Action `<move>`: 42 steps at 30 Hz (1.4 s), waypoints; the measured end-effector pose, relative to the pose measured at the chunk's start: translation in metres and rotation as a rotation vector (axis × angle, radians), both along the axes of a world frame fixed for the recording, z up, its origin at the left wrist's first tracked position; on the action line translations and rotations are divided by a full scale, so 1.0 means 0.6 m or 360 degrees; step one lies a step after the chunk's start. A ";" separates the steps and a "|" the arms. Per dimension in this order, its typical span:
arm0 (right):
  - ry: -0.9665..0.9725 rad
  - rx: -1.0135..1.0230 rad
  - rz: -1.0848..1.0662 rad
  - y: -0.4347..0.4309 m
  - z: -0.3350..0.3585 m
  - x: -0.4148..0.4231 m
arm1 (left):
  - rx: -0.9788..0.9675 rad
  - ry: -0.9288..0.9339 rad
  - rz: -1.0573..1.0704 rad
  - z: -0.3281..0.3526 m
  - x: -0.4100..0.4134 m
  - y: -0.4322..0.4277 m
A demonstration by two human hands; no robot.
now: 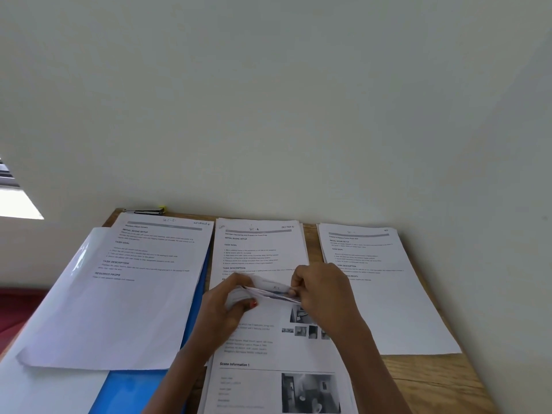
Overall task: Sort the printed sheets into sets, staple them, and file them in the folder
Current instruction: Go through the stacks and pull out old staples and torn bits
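Two hands met over the middle of the brown wooden table [433,380]. The left hand [222,312] curled round one end of a thin bundle of white printed sheets [270,291], and the right hand [324,294] pinched the other end between thumb and fingers, so both were grasping the bundle. It was seen edge-on, held just above the middle pile of printed sheets [260,252].

The step in hand looked like squaring a set before stapling. To do it well, the edges would need tapping level on the table, with the headed page on top and facing the same way as the piles. One corner should be gripped firmly while the black stapler with a yellow end [149,211] was fetched from the back left edge by the white wall [268,85]; a loose grip would let the sheets fan.

Counted, three headed piles lay in a row along the back. The left pile [149,294] rested on the blue plastic folder with a clear cover [131,389], then came the middle pile, and the right pile [382,294] lay well apart from the folder. One more stack of sheets with photographs [277,383] lay nearest the person, overlapping the middle pile. That made one folder, one stapler and one held bundle; how many sheets each pile held could not be told
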State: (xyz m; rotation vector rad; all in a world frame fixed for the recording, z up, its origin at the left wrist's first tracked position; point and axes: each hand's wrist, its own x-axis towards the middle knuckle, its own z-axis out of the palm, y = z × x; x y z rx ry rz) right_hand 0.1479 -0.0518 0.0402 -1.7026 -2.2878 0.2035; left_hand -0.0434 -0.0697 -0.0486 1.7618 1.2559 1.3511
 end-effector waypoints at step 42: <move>-0.0070 0.0577 0.0210 -0.002 -0.021 0.009 | -0.0050 0.0068 0.0000 0.003 0.006 -0.002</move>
